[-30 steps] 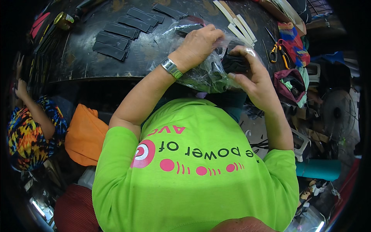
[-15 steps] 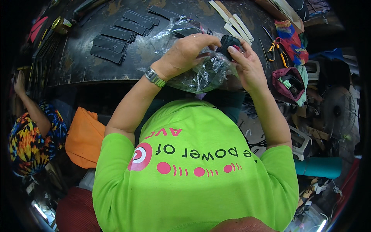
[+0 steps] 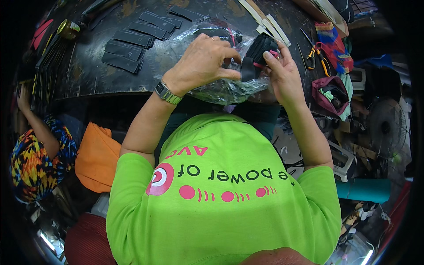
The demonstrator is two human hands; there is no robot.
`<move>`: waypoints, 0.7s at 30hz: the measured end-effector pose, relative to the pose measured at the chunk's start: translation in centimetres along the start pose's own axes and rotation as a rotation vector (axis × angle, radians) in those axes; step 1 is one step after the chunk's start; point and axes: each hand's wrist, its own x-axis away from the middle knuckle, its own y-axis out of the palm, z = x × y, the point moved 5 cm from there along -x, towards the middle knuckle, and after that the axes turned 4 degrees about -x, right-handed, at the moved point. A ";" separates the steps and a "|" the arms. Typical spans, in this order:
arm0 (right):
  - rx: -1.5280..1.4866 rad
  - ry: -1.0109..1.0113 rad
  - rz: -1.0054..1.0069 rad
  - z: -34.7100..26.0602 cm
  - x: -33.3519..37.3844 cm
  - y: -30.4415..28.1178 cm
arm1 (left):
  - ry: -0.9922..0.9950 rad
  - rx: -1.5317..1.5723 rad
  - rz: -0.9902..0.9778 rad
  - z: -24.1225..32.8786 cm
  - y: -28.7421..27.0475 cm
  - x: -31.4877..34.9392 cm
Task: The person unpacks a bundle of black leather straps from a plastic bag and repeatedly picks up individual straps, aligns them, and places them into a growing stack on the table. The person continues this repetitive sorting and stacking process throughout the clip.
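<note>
Scuffed table [image 3: 117,81], plastic bag [image 3: 214,93]; fan [image 3: 385,128], perhaps teal mat [image 3: 369,190].

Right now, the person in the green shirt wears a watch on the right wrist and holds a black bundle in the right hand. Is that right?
Not quite: the head view shows the watch on the left wrist. The black bundle is in the right hand.

The right hand [image 3: 286,78] has drawn the black bundle [image 3: 262,47] up out of the plastic bag [image 3: 223,92], and the left hand [image 3: 198,62], earlier pinching the plastic, now parts its fingers beside the bundle.
</note>
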 end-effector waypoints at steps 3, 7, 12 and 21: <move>0.098 -0.030 -0.070 -0.2 0.6 0.6 | -0.117 0.136 0.050 -0.3 0.4 -0.2; 0.262 -0.101 -0.121 -0.7 0.8 1.0 | -0.454 0.390 -0.059 -2.4 1.6 -0.1; 0.341 -0.176 -0.151 -1.0 1.0 1.4 | -0.360 0.402 0.034 -1.1 1.0 0.1; 0.096 -0.095 -0.208 -0.8 0.9 1.3 | -0.406 0.656 0.007 -1.3 2.3 -0.5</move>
